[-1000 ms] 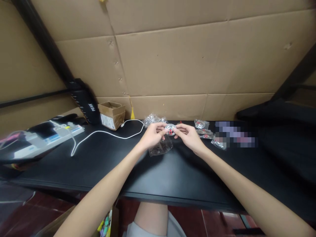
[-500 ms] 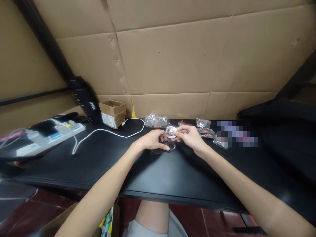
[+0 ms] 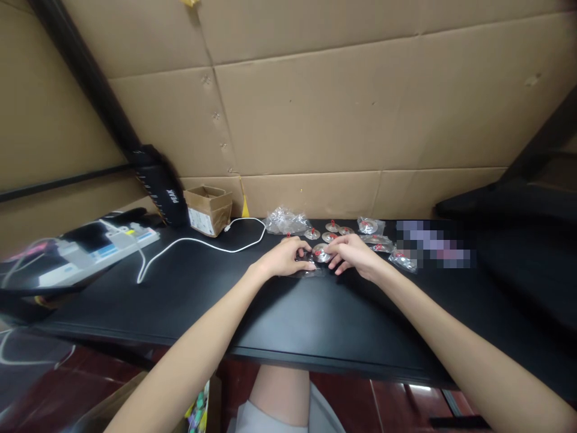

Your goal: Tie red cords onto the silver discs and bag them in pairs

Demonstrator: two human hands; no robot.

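Fingers of the right hand point(image 3: 354, 254) half-hide a small disc point(image 3: 321, 252).

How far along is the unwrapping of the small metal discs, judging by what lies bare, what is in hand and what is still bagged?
Done: three bare discs lie in a row at the table's back edge. In hand: the left hand and the right hand meet at a fourth disc low over an emptied-looking bag. Left: several bagged discs on the right.

counter point(image 3: 180, 288) black | discs point(image 3: 322, 252) silver, red centres | bags point(image 3: 283, 221) clear | cable point(image 3: 198, 243) white | box point(image 3: 208, 209) brown, white label | wall point(image 3: 342, 108) tan cardboard
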